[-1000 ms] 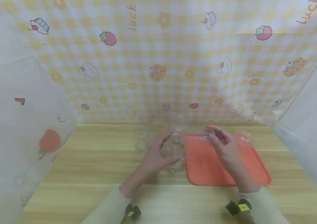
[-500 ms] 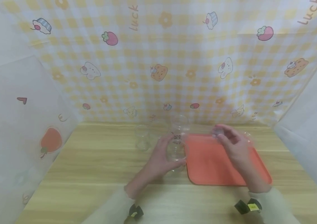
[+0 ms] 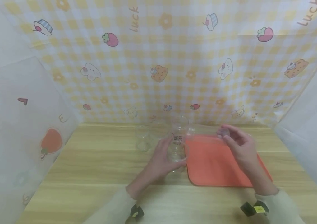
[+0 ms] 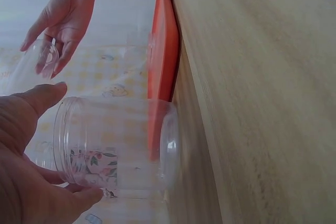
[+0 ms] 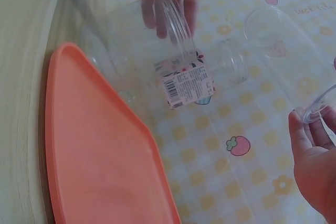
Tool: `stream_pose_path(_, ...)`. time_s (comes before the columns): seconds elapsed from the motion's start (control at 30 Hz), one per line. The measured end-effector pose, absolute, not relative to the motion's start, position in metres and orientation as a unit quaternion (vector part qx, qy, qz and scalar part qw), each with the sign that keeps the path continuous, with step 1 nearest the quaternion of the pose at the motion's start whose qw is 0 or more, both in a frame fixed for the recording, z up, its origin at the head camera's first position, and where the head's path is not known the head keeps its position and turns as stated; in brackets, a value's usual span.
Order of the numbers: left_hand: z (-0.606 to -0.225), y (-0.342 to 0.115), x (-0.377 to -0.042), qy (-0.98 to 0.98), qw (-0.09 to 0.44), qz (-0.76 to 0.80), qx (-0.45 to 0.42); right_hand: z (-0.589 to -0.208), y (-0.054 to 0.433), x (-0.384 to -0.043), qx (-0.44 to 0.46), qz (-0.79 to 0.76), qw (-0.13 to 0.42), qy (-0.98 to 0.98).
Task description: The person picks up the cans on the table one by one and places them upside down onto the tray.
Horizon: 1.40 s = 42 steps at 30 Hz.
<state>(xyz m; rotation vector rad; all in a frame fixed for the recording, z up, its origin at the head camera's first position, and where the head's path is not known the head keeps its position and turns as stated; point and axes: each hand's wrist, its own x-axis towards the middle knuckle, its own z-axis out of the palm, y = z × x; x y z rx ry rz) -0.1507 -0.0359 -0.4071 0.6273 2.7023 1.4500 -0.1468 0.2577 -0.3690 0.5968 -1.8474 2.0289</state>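
Observation:
My left hand (image 3: 159, 155) curves round the upper part of a clear plastic jar (image 4: 121, 145) that stands upright on the wooden table by the tray. In the right wrist view its thumb and fingers lie at the jar's rim. Higher up, my right hand (image 3: 241, 146) holds a slimmer clear plastic cylinder (image 3: 206, 130) by one end, on its side above the orange tray (image 3: 214, 165). That cylinder (image 5: 289, 56) is see-through, and its outline is faint in the head view. A floral label with a barcode (image 5: 189, 85) shows through or beside the gripped jar.
Several more clear containers stand behind and left of my left hand, among them a narrow jar (image 3: 142, 140) and a wider one (image 3: 158, 129). Another jar (image 3: 180, 123) stands at the back. A yellow checked cloth (image 3: 136, 62) hangs behind the table (image 3: 99, 161).
My right hand has moved to the right over the tray with the clear cylinder. My left hand has shifted slightly right and settled round the jar.

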Motion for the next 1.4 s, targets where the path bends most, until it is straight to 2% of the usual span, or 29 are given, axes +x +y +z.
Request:
stream_pose_path(0.4, -0.405, -0.035, -0.152, 0.872, 0.024, 0.454, 0.179, -0.372, 0.265, -0.147, 0.194, 0.704, 0.164, -0.663)
stream_pose_path(0.77, -0.404, -0.038, -0.153, 0.867, 0.013, 0.455, 0.202, -0.373, 0.273, -0.145, 0.196, 0.711, 0.151, -0.658)
stream_pose_path(1.4, -0.405, -0.041, -0.151, 0.858, 0.022, 0.474, 0.198, -0.371, 0.289, -0.138, 0.143, 0.689, 0.146, -0.696)
